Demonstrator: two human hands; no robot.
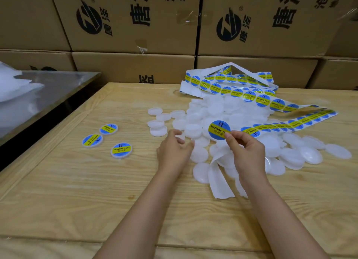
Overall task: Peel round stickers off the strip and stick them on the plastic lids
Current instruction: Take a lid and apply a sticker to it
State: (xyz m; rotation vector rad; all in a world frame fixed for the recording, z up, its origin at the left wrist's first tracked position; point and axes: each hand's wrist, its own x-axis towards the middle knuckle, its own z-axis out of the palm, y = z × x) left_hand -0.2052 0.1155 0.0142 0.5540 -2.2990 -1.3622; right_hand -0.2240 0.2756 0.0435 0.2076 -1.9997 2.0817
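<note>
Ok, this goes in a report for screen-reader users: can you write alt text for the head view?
A person's right hand pinches a peeled round sticker above a pile of white plastic lids on a wooden table, while the left hand reaches for a lid. Three labelled lids lie apart; the sticker strip trails behind.

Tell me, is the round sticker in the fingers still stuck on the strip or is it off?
Off. The round sticker is pinched at its edge by the right hand, lifted clear of the strip.
</note>
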